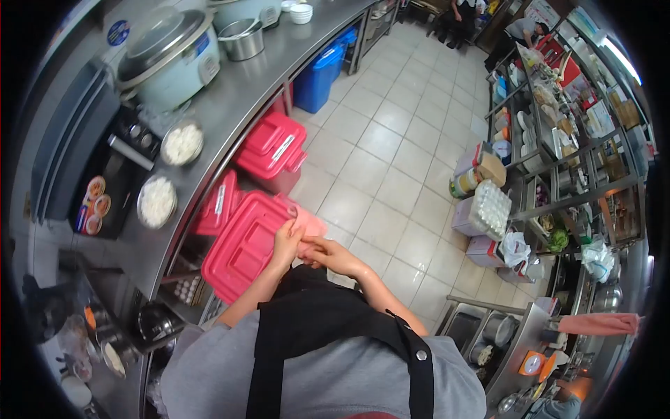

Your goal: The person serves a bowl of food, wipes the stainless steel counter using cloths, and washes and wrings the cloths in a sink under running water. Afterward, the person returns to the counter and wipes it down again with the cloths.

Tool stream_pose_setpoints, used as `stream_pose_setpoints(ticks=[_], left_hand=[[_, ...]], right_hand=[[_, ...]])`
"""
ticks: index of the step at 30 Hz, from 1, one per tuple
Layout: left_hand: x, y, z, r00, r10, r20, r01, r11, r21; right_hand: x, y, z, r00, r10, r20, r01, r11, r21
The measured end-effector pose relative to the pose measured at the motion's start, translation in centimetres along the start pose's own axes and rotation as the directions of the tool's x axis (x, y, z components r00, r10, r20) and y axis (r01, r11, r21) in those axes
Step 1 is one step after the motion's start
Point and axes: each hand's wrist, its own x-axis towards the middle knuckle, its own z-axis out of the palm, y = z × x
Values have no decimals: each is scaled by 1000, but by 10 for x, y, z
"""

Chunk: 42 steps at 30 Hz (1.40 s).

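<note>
A pink cloth (pixel 311 222) is bunched between my two hands, in front of my black apron (pixel 314 318). My left hand (pixel 285 243) grips it from the left with fingers closed. From the other side my right hand (pixel 336 256) has its fingers curled round the cloth's lower part; some fingertips are hidden. Just beyond and left of my hands is a large red lidded bin (pixel 241 246), its right edge partly behind the cloth.
More red bins (pixel 272 145) and a blue bin (pixel 317 80) stand under the steel counter (pixel 237 91). On it are a rice cooker (pixel 171 59), a steel pot (pixel 241 42) and two bowls of white food (pixel 157 201). Shelves (pixel 544 153) line the right. People (pixel 460 21) are far back.
</note>
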Motion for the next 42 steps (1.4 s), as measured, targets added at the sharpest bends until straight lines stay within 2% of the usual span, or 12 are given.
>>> stream_pose_setpoints(ticks=[2,8,12,14,15,16,17,18,19,21,27,42], left_hand=[[49,35,40,878,466,113,-475,815,331],[146,135,180,539,576,615,-842,400,363],[192,146,256,394,-50,918,-848,365,384],[226,131,272,249,22,968,-910,348,226],[248,128,280,84,84,993,-948,312,54],[269,133,283,105,87,991,-948,309,74],[289,138,282,266,84,960,-908,357,220],[307,141,278,422,74,904,-839,410,358],[328,146,268,506,166,846,-785,495,373],[362,143,234,810,190,555,-505,708,493],[424,25,92,989,101,-106,57,403,913],[782,239,302,829,158,537,-559,203,804]], right_hand=[[-6,-22,-60,987,140,-75,-123,973,194],[-9,16,-225,875,143,-462,285,619,731],[27,14,-296,884,49,-465,446,215,869],[67,10,-343,712,-433,-553,692,303,655],[83,-4,-364,810,-173,-561,581,108,806],[95,-39,-388,822,-175,-542,563,109,819],[108,-76,-413,784,-317,-534,503,828,247],[119,-96,-436,813,-418,-406,118,801,-587],[128,-103,-461,826,-416,-381,132,799,-586],[146,-114,-510,725,-174,-666,628,563,537],[269,-144,-642,704,-227,-673,664,549,508],[463,-211,-819,909,-69,-411,397,442,804]])
